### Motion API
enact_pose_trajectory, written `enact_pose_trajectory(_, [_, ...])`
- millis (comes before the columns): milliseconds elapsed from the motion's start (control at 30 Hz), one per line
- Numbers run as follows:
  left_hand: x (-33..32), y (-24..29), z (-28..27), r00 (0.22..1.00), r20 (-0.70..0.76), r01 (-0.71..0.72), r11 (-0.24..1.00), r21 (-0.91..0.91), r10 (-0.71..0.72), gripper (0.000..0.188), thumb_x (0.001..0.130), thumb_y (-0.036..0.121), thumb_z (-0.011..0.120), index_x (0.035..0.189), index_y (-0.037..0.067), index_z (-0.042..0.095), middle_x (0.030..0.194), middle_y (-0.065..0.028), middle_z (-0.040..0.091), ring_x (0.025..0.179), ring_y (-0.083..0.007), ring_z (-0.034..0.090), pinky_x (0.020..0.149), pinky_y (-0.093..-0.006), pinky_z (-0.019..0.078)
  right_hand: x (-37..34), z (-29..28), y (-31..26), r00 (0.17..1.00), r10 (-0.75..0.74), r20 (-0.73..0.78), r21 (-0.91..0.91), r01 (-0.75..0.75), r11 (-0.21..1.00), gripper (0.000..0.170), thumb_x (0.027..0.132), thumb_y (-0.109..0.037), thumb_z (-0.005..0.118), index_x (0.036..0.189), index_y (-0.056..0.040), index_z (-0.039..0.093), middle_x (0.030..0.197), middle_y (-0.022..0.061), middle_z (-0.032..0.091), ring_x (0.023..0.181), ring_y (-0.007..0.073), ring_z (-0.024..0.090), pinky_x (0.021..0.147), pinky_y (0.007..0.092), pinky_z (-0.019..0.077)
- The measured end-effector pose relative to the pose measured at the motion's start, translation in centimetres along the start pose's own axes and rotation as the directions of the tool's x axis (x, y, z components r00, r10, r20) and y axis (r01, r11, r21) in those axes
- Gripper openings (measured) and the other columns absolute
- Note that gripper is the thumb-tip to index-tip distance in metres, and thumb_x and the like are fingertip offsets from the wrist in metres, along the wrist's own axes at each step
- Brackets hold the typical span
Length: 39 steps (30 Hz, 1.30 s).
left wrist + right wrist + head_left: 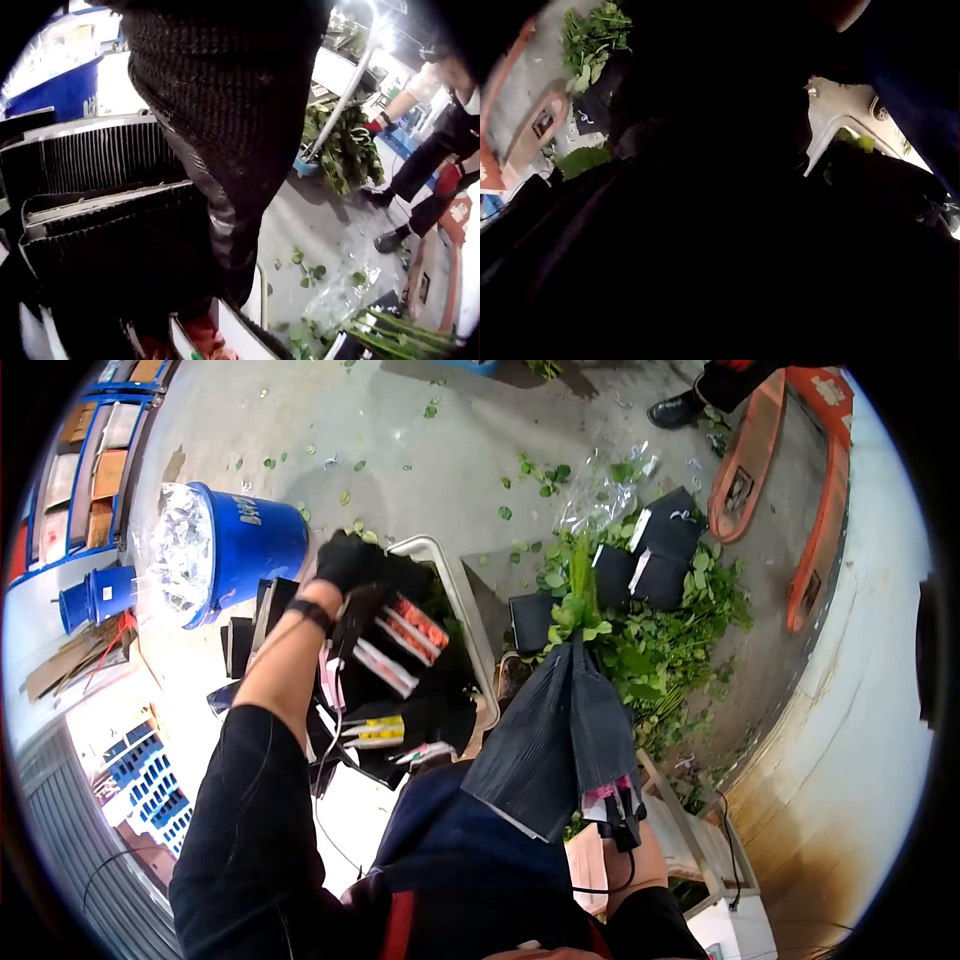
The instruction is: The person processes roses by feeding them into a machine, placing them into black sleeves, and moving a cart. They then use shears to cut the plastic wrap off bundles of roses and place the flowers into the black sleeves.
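Note:
My left hand (352,563), in a black glove, reaches over flower bunches in black corrugated wraps (112,225) in a white bin (470,600). Its fingers lie against the dark wraps, beside a bunch of orange-red roses (415,630); the fingertips are hidden, and I cannot tell whether they grip. Yellow flowers (378,732) show nearer my body. My right hand (622,822), mostly hidden beneath, holds two long black-wrapped flower bunches (530,745) in front of me. Green stems (580,595) show beyond their far end and pink petals (608,790) near the wrist.
A blue barrel (240,545) holding clear plastic stands left of the bin. Leafy cut stems (670,660) and more black wraps (665,555) lie on the floor at right. Beyond are orange pallet-jack forks (750,460). Another person (427,150) handles greenery (341,150).

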<state>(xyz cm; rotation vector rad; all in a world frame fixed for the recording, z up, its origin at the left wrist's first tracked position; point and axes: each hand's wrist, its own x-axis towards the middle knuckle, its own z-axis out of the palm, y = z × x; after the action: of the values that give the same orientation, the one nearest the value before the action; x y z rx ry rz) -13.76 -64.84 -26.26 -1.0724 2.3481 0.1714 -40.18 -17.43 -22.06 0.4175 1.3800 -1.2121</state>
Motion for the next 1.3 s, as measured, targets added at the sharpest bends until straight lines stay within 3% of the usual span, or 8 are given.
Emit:
enact_pose_trajectory(133, [-8.2,3.3,-1.1,0.977,-0.145,-0.152,0.988,0.025,0.154,0.032,0.068,0.046,0.066,0.092,0.025,0.071,0.085,-0.0072,0.064,0.091,-0.0277,0.058,0.075,-0.0383,0.0471,1.0,3.1,-0.7,0.997,0.024,0.073,-0.019,-0.023,1.000,0.054,0.086,-0.034,0.060,0.125,0.0002,0.048,0.119,0.0155,0.055,0.101,0.0280,0.058,0.085,0.0410,0.0501])
enact_pose_trajectory(333, [-10.9,3.6,-1.9,0.976,-0.167,-0.138,0.990,0.020,0.139,0.035,0.068,0.046,0.067,0.099,0.030,0.068,0.088,-0.0012,0.064,0.093,-0.0263,0.056,0.079,-0.0386,0.0437,1.5,7.0,-0.5,0.985,0.057,0.166,-0.043,-0.050,0.998,0.053,0.086,-0.034,0.060,0.125,0.0000,0.048,0.118,0.0152,0.056,0.101,0.0279,0.058,0.085,0.0411,0.0501])
enact_pose_trajectory(633, [-9.4,4.1,-3.9,0.993,0.104,-0.071,0.991,0.114,0.059,0.052,0.065,0.057,0.069,0.112,0.037,0.063,0.115,-0.0113,0.059,0.104,-0.0301,0.053,0.088,-0.0415,0.0414,1.6,7.9,-0.8,0.983,0.046,0.176,-0.057,-0.036,0.998,0.053,0.086,-0.035,0.060,0.124,-0.0004,0.049,0.117,0.0147,0.056,0.100,0.0277,0.058,0.085,0.0413,0.0500])
enact_pose_trajectory(733, [-8.4,3.1,-1.6,0.982,0.190,0.010,0.999,-0.038,-0.003,0.052,0.068,0.060,0.064,0.111,0.033,0.064,0.130,-0.0124,0.049,0.106,-0.0379,0.052,0.092,-0.0551,0.0350,0.7,6.4,-0.4,0.988,0.048,0.149,-0.059,-0.039,0.998,0.052,0.086,-0.035,0.060,0.124,-0.0006,0.049,0.117,0.0145,0.056,0.100,0.0277,0.059,0.085,0.0414,0.0500])
enact_pose_trajectory(833, [-9.0,3.0,0.1,0.997,-0.059,-0.053,0.998,-0.044,0.051,0.049,0.070,0.058,0.062,0.111,0.032,0.064,0.125,-0.0097,0.053,0.104,-0.0364,0.054,0.086,-0.0503,0.0404,-1.9,3.3,0.8,0.994,0.064,0.092,-0.054,-0.059,0.997,0.052,0.086,-0.035,0.060,0.124,-0.0007,0.049,0.116,0.0143,0.057,0.100,0.0276,0.059,0.085,0.0414,0.0500])
enact_pose_trajectory(933, [-8.8,3.2,-0.1,0.975,0.220,0.001,0.998,-0.068,0.014,0.046,0.072,0.055,0.060,0.112,0.031,0.063,0.122,-0.0056,0.056,0.104,-0.0319,0.056,0.082,-0.0460,0.0429,-5.3,-0.1,2.4,0.993,0.114,0.017,-0.045,-0.114,0.993,0.052,0.086,-0.035,0.060,0.124,-0.0008,0.050,0.116,0.0141,0.057,0.100,0.0275,0.059,0.085,0.0415,0.0500])
enact_pose_trajectory(1200, [-13.4,4.4,-1.8,0.976,-0.116,-0.189,0.982,-0.019,0.186,0.042,0.076,0.042,0.057,0.118,0.036,0.058,0.122,0.0025,0.057,0.109,-0.0181,0.056,0.080,-0.0413,0.0429,-6.2,0.2,2.8,0.988,0.154,-0.003,-0.098,-0.154,0.983,0.052,0.086,-0.035,0.060,0.123,-0.0012,0.050,0.115,0.0137,0.057,0.100,0.0274,0.059,0.084,0.0416,0.0500])
enact_pose_trajectory(1300, [-12.3,3.7,-1.2,0.981,-0.040,-0.192,0.979,-0.069,0.189,0.049,0.069,0.045,0.065,0.118,0.037,0.058,0.121,0.0052,0.059,0.101,-0.0179,0.060,0.077,-0.0371,0.0441,-4.8,3.1,2.0,0.989,0.142,0.045,-0.130,-0.135,0.982,0.051,0.086,-0.036,0.060,0.123,-0.0013,0.050,0.115,0.0135,0.058,0.099,0.0273,0.059,0.084,0.0417,0.0500])
